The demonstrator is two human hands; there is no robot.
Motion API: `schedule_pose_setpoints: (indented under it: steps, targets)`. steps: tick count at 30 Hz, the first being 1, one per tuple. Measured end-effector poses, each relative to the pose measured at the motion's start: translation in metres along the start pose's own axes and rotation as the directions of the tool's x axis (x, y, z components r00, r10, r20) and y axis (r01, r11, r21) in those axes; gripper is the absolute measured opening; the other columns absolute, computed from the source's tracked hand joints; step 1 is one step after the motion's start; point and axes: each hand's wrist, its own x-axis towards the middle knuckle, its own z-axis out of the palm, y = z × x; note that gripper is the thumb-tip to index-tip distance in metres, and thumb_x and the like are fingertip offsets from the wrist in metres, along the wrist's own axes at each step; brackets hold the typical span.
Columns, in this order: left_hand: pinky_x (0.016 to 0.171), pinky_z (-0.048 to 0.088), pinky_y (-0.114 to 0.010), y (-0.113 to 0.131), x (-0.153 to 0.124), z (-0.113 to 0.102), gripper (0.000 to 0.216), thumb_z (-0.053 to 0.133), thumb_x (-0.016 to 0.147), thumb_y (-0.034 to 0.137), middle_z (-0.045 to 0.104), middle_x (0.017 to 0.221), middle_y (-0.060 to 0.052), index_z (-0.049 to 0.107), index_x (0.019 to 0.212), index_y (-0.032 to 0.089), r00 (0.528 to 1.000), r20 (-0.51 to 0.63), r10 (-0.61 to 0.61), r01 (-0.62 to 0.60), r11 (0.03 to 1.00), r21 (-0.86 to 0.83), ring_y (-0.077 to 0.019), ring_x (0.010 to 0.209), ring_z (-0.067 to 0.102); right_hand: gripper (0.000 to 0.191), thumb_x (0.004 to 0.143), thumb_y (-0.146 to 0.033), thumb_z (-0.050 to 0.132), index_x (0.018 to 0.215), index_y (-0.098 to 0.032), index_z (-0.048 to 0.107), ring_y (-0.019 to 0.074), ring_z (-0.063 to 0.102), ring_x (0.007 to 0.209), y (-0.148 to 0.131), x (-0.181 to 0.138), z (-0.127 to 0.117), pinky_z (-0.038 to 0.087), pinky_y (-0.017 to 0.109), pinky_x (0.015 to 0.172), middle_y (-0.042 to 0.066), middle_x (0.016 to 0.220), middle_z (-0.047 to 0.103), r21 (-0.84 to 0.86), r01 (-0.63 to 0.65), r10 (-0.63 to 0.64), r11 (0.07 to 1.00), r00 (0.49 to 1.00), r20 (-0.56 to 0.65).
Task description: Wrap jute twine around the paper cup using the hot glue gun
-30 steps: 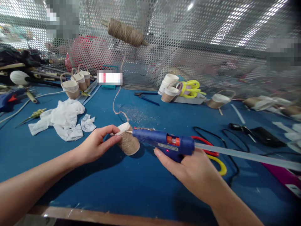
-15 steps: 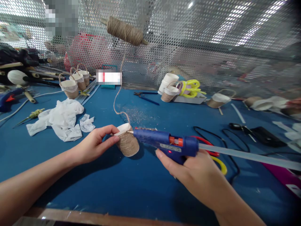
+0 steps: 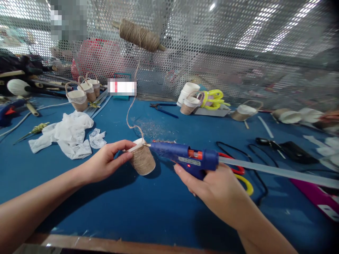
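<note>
My left hand (image 3: 109, 158) pinches the white rim of a paper cup (image 3: 143, 161) wrapped in brown twine, which leans tilted above the blue table. My right hand (image 3: 212, 187) is closed around the handle of a blue glue gun (image 3: 182, 155), its red light lit. The gun's metal nozzle meets the cup near its rim, where the loose twine (image 3: 137, 127) comes down. That strand runs up to a twine spool (image 3: 139, 35) hung on the mesh. A long clear glue stick (image 3: 265, 169) sticks out of the gun's back.
Small handled cups (image 3: 78, 100) stand at the back left, behind white lace (image 3: 63, 134). Pliers (image 3: 164, 109) and stacked white cups (image 3: 188, 92) lie toward the back. Scissors with red and yellow handles (image 3: 246, 185) are partly behind my right hand. Another person's hand (image 3: 331, 118) shows at far right.
The view has shifted slightly. The glue gun's nozzle has moved a little left and up along the cup's rim, while my left hand keeps its grip.
</note>
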Motion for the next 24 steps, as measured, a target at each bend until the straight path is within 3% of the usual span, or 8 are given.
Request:
schedule_pose_setpoints:
  steps: [8,19,24]
  targets:
    - [0.078,0.048,-0.028,-0.001,0.0,-0.0001,0.026,0.044,0.088,0.03,0.066,0.095,-0.007,0.057,0.104,0.014,1.0,-0.001,0.016,-0.016,1.0,-0.006,-0.0167,0.086,0.059,0.037,0.076,-0.033,0.052,0.042,-0.024,0.039,0.0138,0.051,0.04,-0.0004,-0.0007,0.0002,0.043,0.025,0.045,-0.004,0.033,0.044,-0.007,0.023,-0.023,1.0,1.0,-0.016]
    - [0.081,0.048,-0.032,0.0002,-0.001,0.0009,0.033,0.044,0.087,0.031,0.066,0.098,-0.008,0.053,0.114,0.014,1.0,-0.016,-0.009,0.01,1.0,0.025,-0.0196,0.091,0.06,0.012,0.074,-0.029,0.051,0.066,-0.024,0.059,0.0213,0.063,0.065,-0.0022,-0.0016,0.0091,0.05,0.03,0.059,0.001,0.054,0.06,-0.067,0.111,-0.117,0.992,0.988,-0.105]
    - [0.085,0.047,-0.034,-0.0002,-0.0018,0.0,0.039,0.044,0.087,0.033,0.065,0.103,-0.009,0.05,0.12,0.015,1.0,-0.017,-0.025,0.026,0.999,0.044,-0.0211,0.097,0.059,0.019,0.075,-0.03,0.051,0.057,-0.023,0.052,0.0186,0.062,0.058,-0.0002,-0.0002,0.0051,0.048,0.027,0.054,0.001,0.053,0.059,-0.041,0.075,-0.079,0.996,0.991,-0.106]
